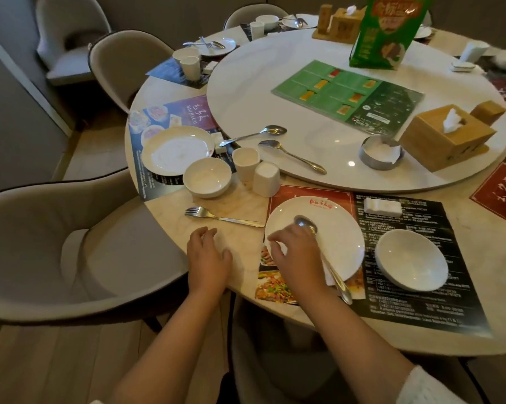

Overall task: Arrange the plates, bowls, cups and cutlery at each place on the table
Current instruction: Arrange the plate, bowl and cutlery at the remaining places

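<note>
Your right hand (294,252) holds a spoon (321,258) over the plate (342,243) at frame centre; left hand (206,258) loose, empty. Fork (222,217), cups (256,170) still stray.

Nearest lies a white plate (327,228) with a red mark at its far rim, a steel spoon (319,246) slanting across it, a white bowl (411,259) just right. Left of it a fork (217,215) lies flat. Farther left sit another plate (177,148), a bowl (206,176) and two white cups (246,163), one upturned.
</note>
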Available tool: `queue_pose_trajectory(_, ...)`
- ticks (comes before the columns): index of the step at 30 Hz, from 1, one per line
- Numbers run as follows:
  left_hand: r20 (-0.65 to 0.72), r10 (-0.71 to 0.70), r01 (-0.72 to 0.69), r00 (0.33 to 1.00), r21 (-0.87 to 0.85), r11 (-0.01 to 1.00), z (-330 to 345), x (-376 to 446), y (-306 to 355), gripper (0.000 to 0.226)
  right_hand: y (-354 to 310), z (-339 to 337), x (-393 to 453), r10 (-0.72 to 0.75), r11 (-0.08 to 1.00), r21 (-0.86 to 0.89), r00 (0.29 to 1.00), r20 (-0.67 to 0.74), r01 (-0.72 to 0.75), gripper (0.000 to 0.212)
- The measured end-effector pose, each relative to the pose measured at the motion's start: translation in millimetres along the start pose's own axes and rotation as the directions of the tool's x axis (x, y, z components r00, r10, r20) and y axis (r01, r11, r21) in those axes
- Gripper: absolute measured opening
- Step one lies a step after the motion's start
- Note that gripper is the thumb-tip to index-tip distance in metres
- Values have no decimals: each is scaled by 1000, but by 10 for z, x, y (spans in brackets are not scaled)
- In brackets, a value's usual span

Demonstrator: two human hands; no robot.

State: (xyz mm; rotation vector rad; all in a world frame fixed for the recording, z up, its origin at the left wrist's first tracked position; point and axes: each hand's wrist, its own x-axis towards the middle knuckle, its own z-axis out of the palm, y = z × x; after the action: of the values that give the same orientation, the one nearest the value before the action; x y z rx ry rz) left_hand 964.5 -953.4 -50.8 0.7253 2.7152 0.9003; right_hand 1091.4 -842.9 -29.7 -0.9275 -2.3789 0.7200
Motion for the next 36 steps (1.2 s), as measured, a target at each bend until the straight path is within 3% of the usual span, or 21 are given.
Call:
queue_pose_trajectory(5,176,93,-118,980,141,983,-11,92,-296,68,-299,610,493,-67,997,-18,989,130,70,20)
queue_pose_trajectory(8,258,161,-212,953,184,960,-12,122,-464,72,-292,837,689,-29,985,-162,984,173,58,22)
queue_pose_trajectory(10,294,182,-245,938,192,950,-19,144,-520,74,-282,900,734,-20,964,-258,986,165,63,19)
queue_pose_trajectory(15,324,187,-257,928,188,948,-21,170,-539,74,-341,927,771,25,953,-302,980,196,36,10)
queue_pose_trajectory(20,255,206,-232,945,73,970,-92,161,-525,68,-488,841,835,220,966,-202,922,319,-160,9)
queue_pose_trajectory(24,42,107,-94,993,-247,964,-202,263,-363,34,-589,656,698,406,892,51,845,348,-449,6)
queue_pose_trajectory(27,103,38,18,994,-489,872,-217,362,-156,23,-611,467,435,469,791,221,798,379,-570,9)
queue_pose_trajectory(29,136,25,53,990,-542,838,-194,365,-35,22,-585,351,265,498,724,300,771,396,-621,4)
queue_pose_trajectory(33,252,93,56,963,-526,849,-85,331,191,21,-358,68,63,524,636,417,760,384,-649,7)
queue_pose_trajectory(36,373,215,-17,902,-470,883,46,283,431,10,-57,-205,17,597,691,367,778,194,-623,13)
